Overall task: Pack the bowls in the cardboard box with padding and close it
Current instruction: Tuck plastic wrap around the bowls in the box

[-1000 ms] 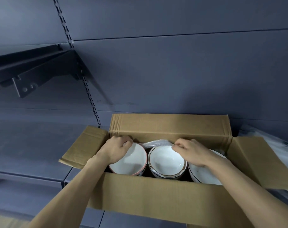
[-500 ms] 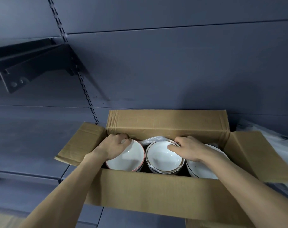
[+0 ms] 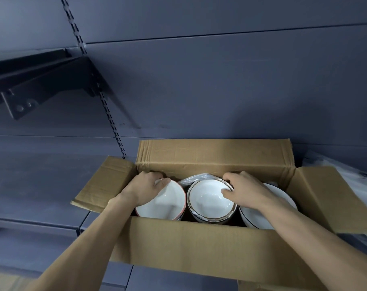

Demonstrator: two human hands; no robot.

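Both hands are down inside the open cardboard box (image 3: 199, 242), all four flaps spread wide. Three white bowls sit in a row within it. The left hand (image 3: 146, 189) curls its fingers over the far rim of the pink-rimmed bowl (image 3: 163, 204) at the box's left end, thumb tucked just inside, a closed grip on that rim. The right hand (image 3: 244, 191) clamps the far-right rim of the middle bowl (image 3: 210, 203), thumb inside, fingers bent over the outside. The third bowl (image 3: 260, 219) lies at the box's right end, partly under the right forearm. Crinkled clear plastic padding (image 3: 196, 177) shows behind the middle bowl, against the box's back wall.
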